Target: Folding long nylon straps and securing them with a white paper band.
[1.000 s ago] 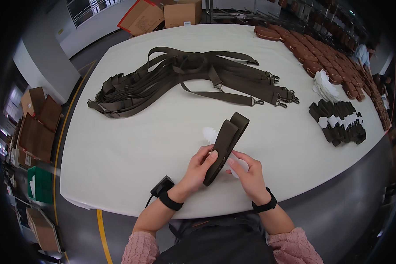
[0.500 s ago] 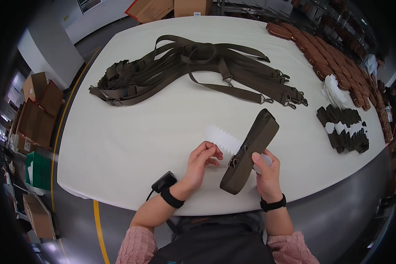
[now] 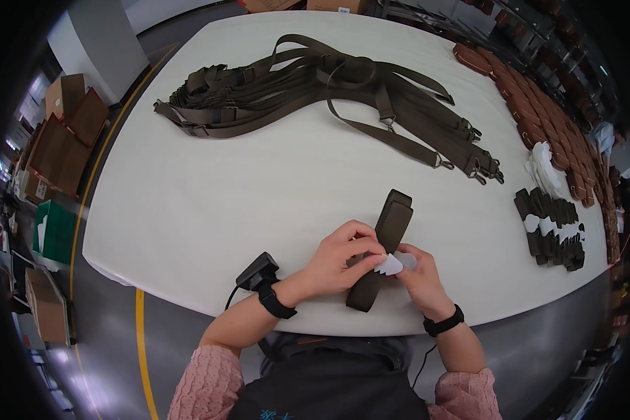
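Note:
A folded dark olive webbing strap (image 3: pixel 395 218) is held up at a tilt over the near part of the table. Around its middle wraps a white paper band (image 3: pixel 389 265) with a saw-toothed edge and a rounded end. My left hand (image 3: pixel 348 257) pinches the toothed part of the band against the strap's front. From the right, my right hand (image 3: pixel 425 285) grips the strap and the band's rounded end, its fingers partly hidden behind them. Farther off lies a long pile of loose dark straps (image 3: pixel 287 94) with metal snap hooks at the right end.
Banded strap bundles (image 3: pixel 553 227) lie at the table's right, beside white paper pieces (image 3: pixel 544 168) and rows of brown cases (image 3: pixel 528 112). A black device (image 3: pixel 257 270) with a cable sits near my left wrist. Cardboard boxes (image 3: pixel 66 154) and a green bin (image 3: pixel 53 232) stand left on the floor.
My left hand has moved right, onto the strap, and closed on the paper band. The band's toothed end, which stuck out leftward, is now folded over the strap's front.

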Demonstrator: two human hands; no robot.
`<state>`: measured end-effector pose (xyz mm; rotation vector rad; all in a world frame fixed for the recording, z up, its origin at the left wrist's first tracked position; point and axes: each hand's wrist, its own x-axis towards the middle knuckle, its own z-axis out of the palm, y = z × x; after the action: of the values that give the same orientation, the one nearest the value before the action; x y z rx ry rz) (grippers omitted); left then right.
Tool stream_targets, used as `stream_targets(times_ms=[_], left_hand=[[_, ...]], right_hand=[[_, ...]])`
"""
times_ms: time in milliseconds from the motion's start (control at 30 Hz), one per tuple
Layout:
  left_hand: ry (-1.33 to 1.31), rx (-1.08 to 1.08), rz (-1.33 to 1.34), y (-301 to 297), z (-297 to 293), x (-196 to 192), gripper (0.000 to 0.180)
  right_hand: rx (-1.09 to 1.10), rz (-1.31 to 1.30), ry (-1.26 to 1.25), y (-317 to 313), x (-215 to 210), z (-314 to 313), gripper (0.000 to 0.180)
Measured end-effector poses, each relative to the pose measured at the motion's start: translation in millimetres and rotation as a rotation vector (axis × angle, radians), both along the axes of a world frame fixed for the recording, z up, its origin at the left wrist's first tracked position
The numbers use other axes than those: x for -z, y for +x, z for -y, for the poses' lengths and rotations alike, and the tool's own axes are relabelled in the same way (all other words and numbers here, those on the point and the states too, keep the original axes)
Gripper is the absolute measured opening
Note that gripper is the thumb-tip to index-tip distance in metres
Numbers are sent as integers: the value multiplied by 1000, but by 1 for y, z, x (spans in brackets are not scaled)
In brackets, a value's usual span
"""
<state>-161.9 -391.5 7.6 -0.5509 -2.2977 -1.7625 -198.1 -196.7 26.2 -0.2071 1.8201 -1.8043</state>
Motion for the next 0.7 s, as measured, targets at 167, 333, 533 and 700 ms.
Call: stream_targets(times_ms=[167,333,533,700], left_hand=[[-39,-64,170,-9,-3,12,13],[-115,-109,231,-12,-8,16,15],[-189,-158,259,-14,-12,14,17],[-183,-161,234,-12,-15,10,15]], right_hand=[[-150,77,187,-9,5,1,37],[-196,113,311,-25,-5,-20,31],[-45,251,276,-23,-11,-25,24],[56,272,159,-17,-5,-21,24]])
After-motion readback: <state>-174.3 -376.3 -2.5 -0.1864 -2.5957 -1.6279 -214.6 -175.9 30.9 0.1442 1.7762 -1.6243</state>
